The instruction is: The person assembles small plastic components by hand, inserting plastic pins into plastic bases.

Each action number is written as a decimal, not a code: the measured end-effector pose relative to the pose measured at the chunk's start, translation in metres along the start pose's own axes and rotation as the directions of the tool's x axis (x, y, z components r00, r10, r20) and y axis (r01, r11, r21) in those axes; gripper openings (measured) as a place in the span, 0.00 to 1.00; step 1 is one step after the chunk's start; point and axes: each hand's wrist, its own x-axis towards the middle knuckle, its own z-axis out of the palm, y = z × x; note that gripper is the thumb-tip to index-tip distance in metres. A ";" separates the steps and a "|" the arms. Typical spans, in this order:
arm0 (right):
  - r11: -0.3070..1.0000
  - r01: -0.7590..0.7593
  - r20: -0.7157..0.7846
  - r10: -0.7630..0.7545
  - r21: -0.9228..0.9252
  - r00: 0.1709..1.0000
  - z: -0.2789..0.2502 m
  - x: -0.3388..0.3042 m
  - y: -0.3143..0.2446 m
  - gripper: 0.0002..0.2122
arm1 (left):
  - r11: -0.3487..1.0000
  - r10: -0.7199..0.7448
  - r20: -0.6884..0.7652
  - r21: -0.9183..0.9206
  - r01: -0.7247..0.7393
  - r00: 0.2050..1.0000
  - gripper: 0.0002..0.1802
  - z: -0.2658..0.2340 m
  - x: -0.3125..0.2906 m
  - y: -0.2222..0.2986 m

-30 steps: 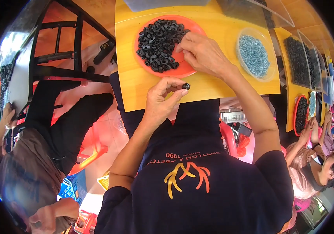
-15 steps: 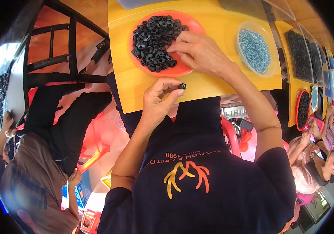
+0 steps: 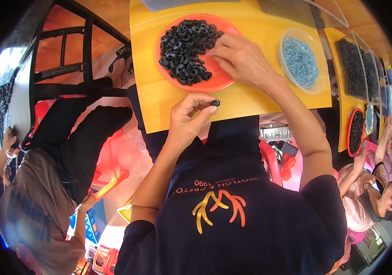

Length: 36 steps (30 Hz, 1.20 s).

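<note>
My left hand [image 3: 187, 118] is held just off the near edge of the yellow table, pinching a small black plastic piece [image 3: 215, 103] between thumb and fingertips. A round hole shows in the end of that piece. Beyond it, a red-orange plate [image 3: 221, 83] carries a heap of small black plastic parts [image 3: 184, 48] with holes in them. Over the plate's right side, my right hand [image 3: 241, 59] has its fingers drawn together beside the heap. Whatever lies between those fingertips is too small or hidden to make out.
To the right stands a clear round bowl [image 3: 299, 62] of tiny bluish pieces. Clear bins [image 3: 354, 68] of black parts and another red plate [image 3: 355, 133] sit on a neighbouring table. One person works at left, others at right. A black metal frame [image 3: 86, 55] rises on the left.
My right hand has shifted slightly right and its fingers remain at the heap. The left hand keeps its black piece. The co-workers at both sides have moved their arms.
</note>
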 end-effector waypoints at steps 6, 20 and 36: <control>1.000 -0.020 0.023 0.020 -0.006 1.000 0.019 0.009 -0.007 0.06 | 1.000 0.017 0.003 -0.008 -0.017 1.000 0.10 0.000 0.000 -0.002; 0.765 -0.534 0.254 0.471 0.360 0.845 -0.017 0.008 -0.017 0.07 | 0.992 -0.042 -0.029 -0.124 0.038 0.999 0.11 0.000 0.001 0.005; 0.245 -0.473 0.324 0.466 0.846 0.823 -0.048 -0.031 -0.058 0.10 | 0.980 -0.016 -0.033 -0.200 0.009 0.999 0.11 0.021 0.028 0.031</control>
